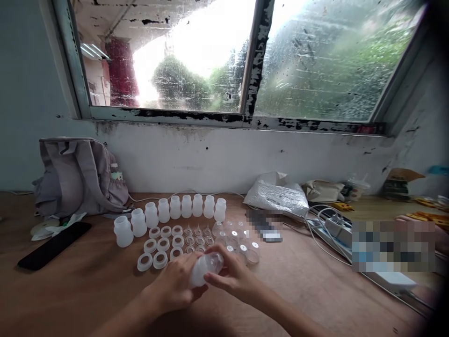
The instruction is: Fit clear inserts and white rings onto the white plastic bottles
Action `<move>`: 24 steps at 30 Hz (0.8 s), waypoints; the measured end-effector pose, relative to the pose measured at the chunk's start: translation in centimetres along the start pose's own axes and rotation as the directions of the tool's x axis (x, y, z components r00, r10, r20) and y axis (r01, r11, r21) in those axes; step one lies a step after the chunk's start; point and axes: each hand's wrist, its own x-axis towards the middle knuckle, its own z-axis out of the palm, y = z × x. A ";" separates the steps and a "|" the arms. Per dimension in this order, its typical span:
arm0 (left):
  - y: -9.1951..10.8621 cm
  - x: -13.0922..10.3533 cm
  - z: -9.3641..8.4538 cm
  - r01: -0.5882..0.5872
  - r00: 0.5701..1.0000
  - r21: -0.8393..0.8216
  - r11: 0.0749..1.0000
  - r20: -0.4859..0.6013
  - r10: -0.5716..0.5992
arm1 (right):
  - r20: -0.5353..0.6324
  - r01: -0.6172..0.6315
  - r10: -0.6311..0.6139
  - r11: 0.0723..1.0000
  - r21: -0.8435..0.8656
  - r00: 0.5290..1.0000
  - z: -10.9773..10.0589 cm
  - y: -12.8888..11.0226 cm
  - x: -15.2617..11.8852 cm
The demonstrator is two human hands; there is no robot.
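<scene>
Near the table's front, my left hand (177,283) wraps round the body of a translucent white bottle (199,274), which lies tilted. My right hand (233,276) has its fingers and thumb round the clear top end of the same bottle. Just beyond my hands stand rows of white rings (163,244), small clear nipple-like parts (199,241) and clear domed caps (242,235). Behind them, several white bottles (175,207) without tops stand in a curved row. My fingers hide part of the nearest rings.
A grey backpack (82,175) and a black phone-like slab (54,245) are at the left. A silver padded bag (277,194), cables and a power strip (389,281) lie at the right. A person's hand (410,222) shows at the right edge. Behind is a window.
</scene>
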 end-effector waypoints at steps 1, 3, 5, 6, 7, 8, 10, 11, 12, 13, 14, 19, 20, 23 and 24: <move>0.0 -0.2 0.1 0.007 1.000 0.036 0.999 0.003 -0.007 | 0.014 -0.006 0.007 0.999 -0.051 1.000 -0.2 0.1 -0.2; 0.3 -0.8 0.1 0.016 1.000 0.092 0.996 0.022 -0.018 | 0.018 0.008 -0.005 0.990 -0.140 1.000 -0.4 0.3 -0.9; 0.6 -1.5 -0.3 0.002 0.997 0.107 0.994 0.077 -0.010 | 0.032 0.018 -0.013 0.986 -0.163 0.999 -0.4 0.4 -1.7; 0.8 -1.9 -0.6 -0.009 0.994 0.105 0.994 0.113 -0.003 | 0.041 0.016 -0.010 0.989 -0.150 0.999 -0.5 0.5 -2.2; 0.8 -2.3 -1.0 -0.011 0.990 0.098 0.995 0.141 -0.003 | 0.043 0.007 -0.001 0.992 -0.128 0.999 -0.7 0.6 -2.6; 0.6 -2.9 -1.5 -0.001 0.987 0.088 0.996 0.163 -0.013 | 0.034 -0.008 0.011 0.994 -0.105 0.999 -1.3 0.8 -3.0; -0.3 -4.1 -2.5 0.068 0.982 0.071 0.995 0.171 -0.079 | -0.044 -0.072 0.069 0.995 -0.072 0.997 -3.0 1.4 -3.7; -1.0 -4.8 -2.9 0.118 0.979 0.063 0.991 0.160 -0.127 | -0.103 -0.112 0.102 0.990 -0.087 0.989 -4.1 1.9 -3.9; -1.9 -5.4 -3.2 0.179 0.976 0.076 0.981 0.115 -0.187 | -0.141 -0.162 0.144 0.979 -0.126 0.980 -5.1 2.5 -4.2; -2.7 -6.0 -3.4 0.227 0.970 0.099 0.969 0.062 -0.234 | -0.165 -0.200 0.170 0.962 -0.184 0.971 -6.0 3.2 -4.4; -3.4 -6.4 -3.4 0.252 0.967 0.117 0.961 0.016 -0.256 | -0.178 -0.216 0.173 0.941 -0.262 0.969 -6.7 4.0 -4.7; -4.5 -6.3 -1.9 0.157 0.985 0.191 0.969 -0.101 -0.140 | -0.264 -0.323 0.220 0.826 -0.462 0.939 -6.6 7.9 -6.0; -4.3 -6.0 -1.5 0.140 0.986 0.194 0.971 -0.114 -0.120 | -0.279 -0.340 0.228 0.816 -0.468 0.933 -6.4 8.3 -6.1; -3.5 -4.9 -0.8 0.151 0.984 0.189 0.970 -0.122 -0.130 | -0.289 -0.356 0.239 0.804 -0.476 0.927 -6.4 8.6 -6.0; -3.2 -4.6 -0.7 0.163 0.983 0.181 0.970 -0.111 -0.144 | -0.272 -0.355 0.249 0.804 -0.477 0.930 -6.5 8.4 -5.8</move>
